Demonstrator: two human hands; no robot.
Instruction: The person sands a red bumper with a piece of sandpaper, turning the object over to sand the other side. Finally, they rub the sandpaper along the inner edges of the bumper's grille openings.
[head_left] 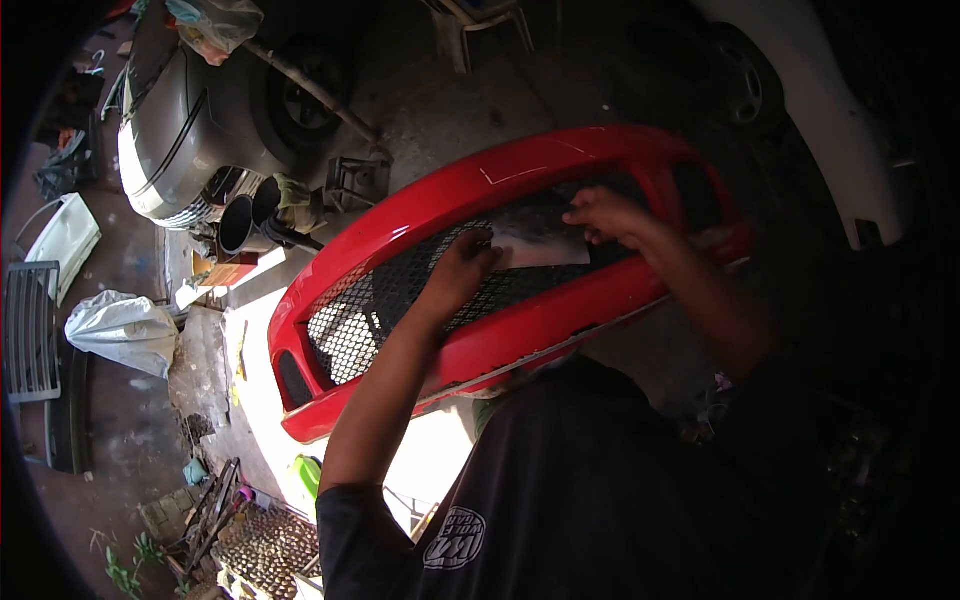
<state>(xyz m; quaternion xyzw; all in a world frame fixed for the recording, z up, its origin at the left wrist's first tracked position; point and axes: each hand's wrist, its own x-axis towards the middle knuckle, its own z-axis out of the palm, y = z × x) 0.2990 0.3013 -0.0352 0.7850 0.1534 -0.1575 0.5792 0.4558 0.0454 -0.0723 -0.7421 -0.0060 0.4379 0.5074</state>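
Note:
A red car bumper (pixel 400 222) with black mesh (pixel 345 325) in its long opening lies across the middle of the head view. Over the mesh is a pale, thin sheet (pixel 543 252), its upper part greyish and in shadow. My left hand (pixel 467 268) has its fingers curled on the sheet's left edge. At the sheet's upper right, my right hand (pixel 610 217) is closed in a pinch, its fingertips overlapping that corner. Both forearms reach over the bumper's near edge.
Beyond the bumper stand a silver car front (pixel 185 135) and a chair (pixel 480 25). A pole (pixel 315 88) slants behind it. To the left are black buckets (pixel 240 225), a plastic-covered object (pixel 122 330) and a slatted grille (pixel 33 330). A pale car panel (pixel 820 100) is at the right.

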